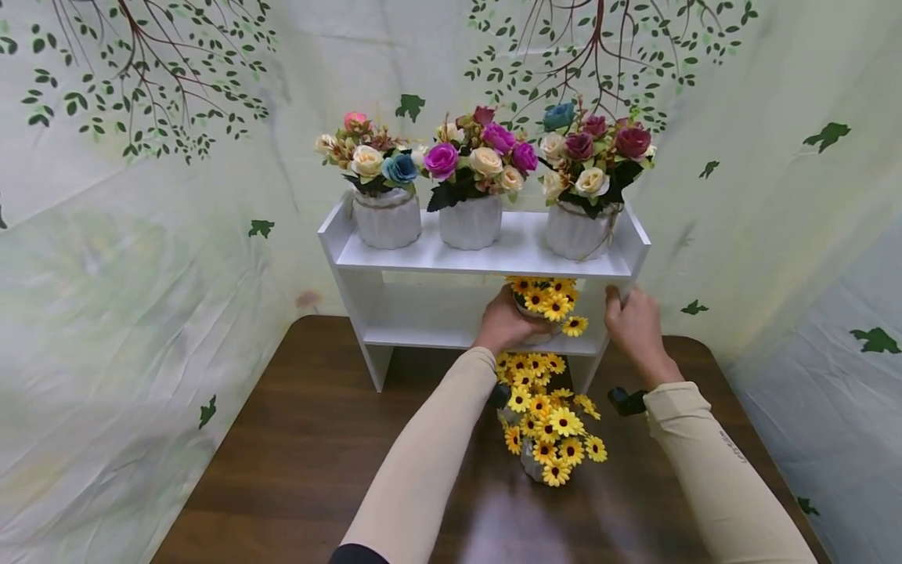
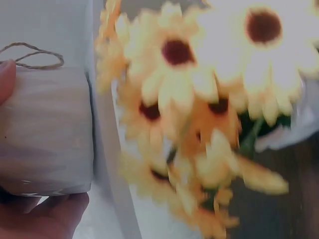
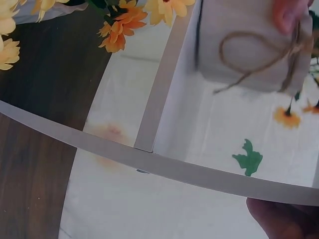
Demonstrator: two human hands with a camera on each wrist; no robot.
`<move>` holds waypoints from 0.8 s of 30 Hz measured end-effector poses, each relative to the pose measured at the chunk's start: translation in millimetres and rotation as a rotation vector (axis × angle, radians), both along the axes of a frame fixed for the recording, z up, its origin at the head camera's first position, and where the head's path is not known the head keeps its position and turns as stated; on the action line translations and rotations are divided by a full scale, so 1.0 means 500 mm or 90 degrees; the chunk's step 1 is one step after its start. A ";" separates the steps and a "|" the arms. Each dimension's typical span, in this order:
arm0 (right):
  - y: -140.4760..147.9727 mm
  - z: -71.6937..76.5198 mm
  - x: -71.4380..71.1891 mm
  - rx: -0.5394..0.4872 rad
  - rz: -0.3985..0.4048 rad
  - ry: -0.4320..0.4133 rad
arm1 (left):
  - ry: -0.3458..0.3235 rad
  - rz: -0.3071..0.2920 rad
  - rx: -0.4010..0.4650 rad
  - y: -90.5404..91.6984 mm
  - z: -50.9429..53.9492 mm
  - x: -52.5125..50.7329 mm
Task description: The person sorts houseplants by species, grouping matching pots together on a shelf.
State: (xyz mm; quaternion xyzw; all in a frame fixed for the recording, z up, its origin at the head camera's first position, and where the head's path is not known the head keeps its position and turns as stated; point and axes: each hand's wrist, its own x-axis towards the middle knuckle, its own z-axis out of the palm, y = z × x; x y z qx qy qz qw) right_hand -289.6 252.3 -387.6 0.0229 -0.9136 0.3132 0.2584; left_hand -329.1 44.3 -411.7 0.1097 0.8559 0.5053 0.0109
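Note:
My left hand [image 1: 509, 319] grips a white pot [image 2: 47, 129] of yellow daisies [image 1: 546, 300] at the lower board of a white shelf [image 1: 423, 309]. Twine tied in a bow [image 3: 256, 50] circles the pot. Whether its base rests on the board or hangs just above, I cannot tell. At the shelf's right side panel, my right hand [image 1: 636, 329] holds the panel's edge with curled fingers; only part of it [image 3: 281, 219] shows in the right wrist view, outside the panel. More potted yellow daisies [image 1: 557, 427] stand on the table below my left forearm.
Three white pots of mixed roses stand along the top board: left [image 1: 387, 219], middle [image 1: 470, 223] and right [image 1: 578, 231]. The shelf is on a brown wooden table [image 1: 296, 470]. Behind hangs a pale cloth [image 1: 211, 235] printed with branches and leaves.

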 end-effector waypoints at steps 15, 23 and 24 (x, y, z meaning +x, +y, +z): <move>0.005 0.002 0.000 -0.002 0.001 0.024 | -0.005 0.000 0.037 0.071 -0.006 0.008; 0.001 0.001 -0.003 -0.003 -0.003 0.025 | 0.010 -0.027 0.038 0.075 -0.013 -0.004; 0.001 0.000 -0.003 -0.002 -0.004 0.028 | 0.011 -0.035 0.033 0.074 -0.013 -0.004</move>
